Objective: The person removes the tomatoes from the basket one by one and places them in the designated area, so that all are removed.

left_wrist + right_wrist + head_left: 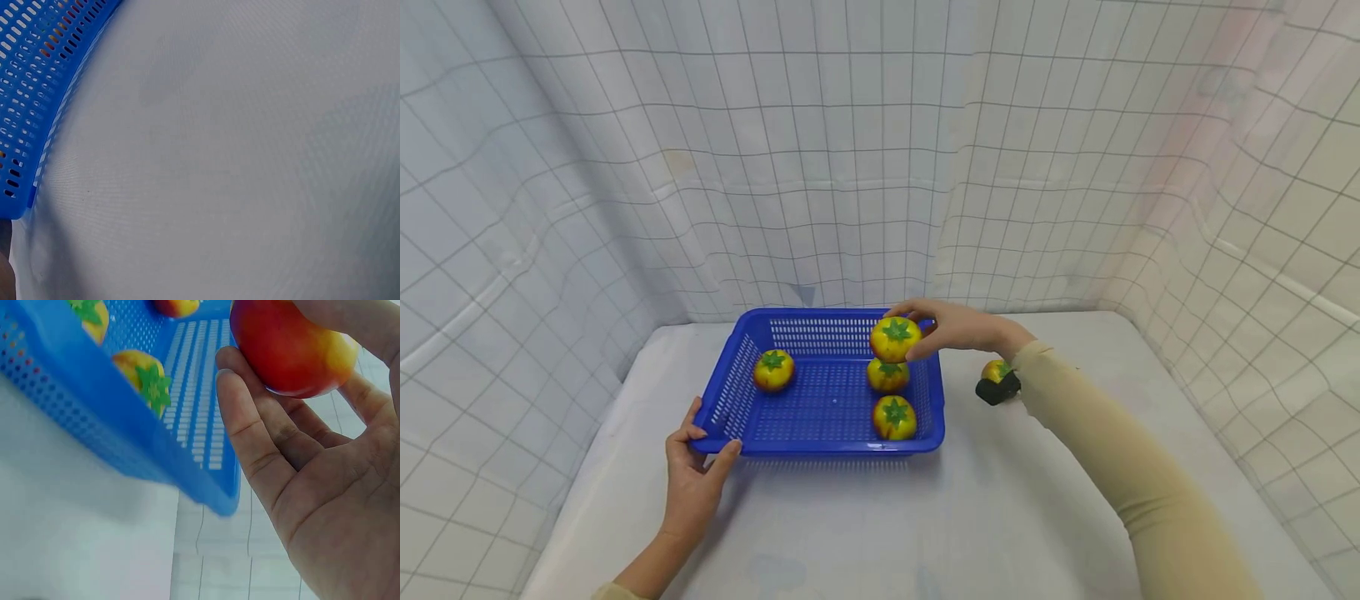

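We see the left hand gripping the basket by its near corner; the right hand holds a fruit above, seemingly clear of the lower fruit.

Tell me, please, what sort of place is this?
Probably a curtained booth or corner: grid-patterned curtains hang on three sides of a white tabletop that bears a blue basket.

Screened-off work booth; can't tell if home, lab or office beyond. Evidence: thin white cloth hangings with dark grid lines, creased, at 12 o'clock, continuing round to 9 and 3. Plain white table with rounded far corners at 6, enclosed by them.
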The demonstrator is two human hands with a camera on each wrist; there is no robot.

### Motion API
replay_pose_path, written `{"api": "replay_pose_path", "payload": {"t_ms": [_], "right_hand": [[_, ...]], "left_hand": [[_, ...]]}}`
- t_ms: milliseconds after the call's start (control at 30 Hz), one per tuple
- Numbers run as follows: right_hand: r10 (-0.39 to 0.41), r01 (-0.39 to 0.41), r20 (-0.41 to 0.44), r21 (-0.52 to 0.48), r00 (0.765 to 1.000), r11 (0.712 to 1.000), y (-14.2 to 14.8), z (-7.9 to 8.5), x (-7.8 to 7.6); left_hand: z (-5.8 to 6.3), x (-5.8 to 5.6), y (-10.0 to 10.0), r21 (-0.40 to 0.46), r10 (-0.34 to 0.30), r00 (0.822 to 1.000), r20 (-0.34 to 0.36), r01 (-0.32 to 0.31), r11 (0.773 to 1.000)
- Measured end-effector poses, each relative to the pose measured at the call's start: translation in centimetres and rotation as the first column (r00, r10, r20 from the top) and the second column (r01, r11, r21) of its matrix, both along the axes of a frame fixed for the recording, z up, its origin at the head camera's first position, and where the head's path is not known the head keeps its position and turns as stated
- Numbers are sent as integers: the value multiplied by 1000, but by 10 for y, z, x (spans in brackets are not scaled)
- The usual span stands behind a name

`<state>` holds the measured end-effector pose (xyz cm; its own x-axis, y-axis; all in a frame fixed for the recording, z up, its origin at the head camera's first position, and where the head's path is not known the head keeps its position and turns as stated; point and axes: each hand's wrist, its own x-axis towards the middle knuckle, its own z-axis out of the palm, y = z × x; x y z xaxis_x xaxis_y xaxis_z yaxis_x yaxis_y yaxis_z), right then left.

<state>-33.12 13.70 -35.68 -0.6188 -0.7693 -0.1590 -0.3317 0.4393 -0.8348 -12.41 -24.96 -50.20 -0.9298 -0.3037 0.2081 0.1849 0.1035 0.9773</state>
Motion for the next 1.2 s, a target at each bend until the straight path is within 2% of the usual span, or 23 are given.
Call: {"api": "replay_pose_path", "payload": {"t_ms": [433,933,1200], "right_hand": [[-139,139,10,37,990,990,51,-5,-2],[-243,242,10,42,970,969,107,-19,7],[-318,318,-10,41,948,947,138,-28,9]], "left_hand": [[-2,0,-1,5,5,1000,7,-5,1000],[-2,0,0,-16,1,1000,21,-1,1000],[-2,0,1,-19,6,1000,26,-6,1000]]}}
